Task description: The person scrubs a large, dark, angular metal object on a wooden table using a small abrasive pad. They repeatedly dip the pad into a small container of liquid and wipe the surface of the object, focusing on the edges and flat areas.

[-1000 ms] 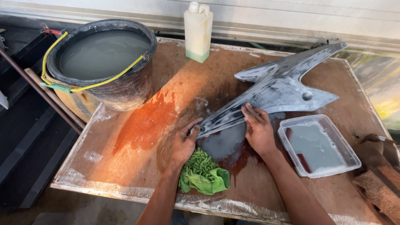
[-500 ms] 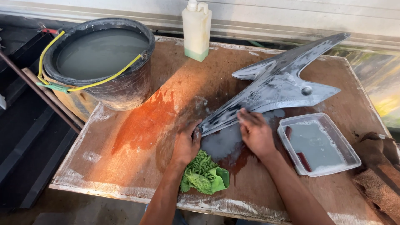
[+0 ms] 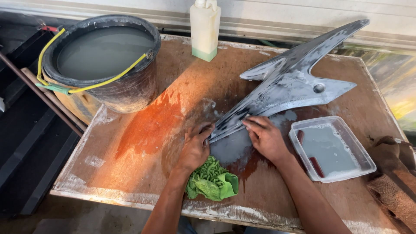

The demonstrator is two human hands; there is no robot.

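On the wet board's near middle, the grey pointed panel (image 3: 286,86) lies dulled and streaked; left hand (image 3: 196,147) curls shut on its near tip; right hand (image 3: 265,138) presses flat, gripping nothing I can tell; far half looks unworked.

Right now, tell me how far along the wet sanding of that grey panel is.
Done: the grey panel is dull and streaked with pale slurry along most of its length. In hand: the left hand steadies the narrow tip while the right hand presses flat on its lower edge. Left: the slurry is not wiped off; the green cloth lies unused beside the left wrist.
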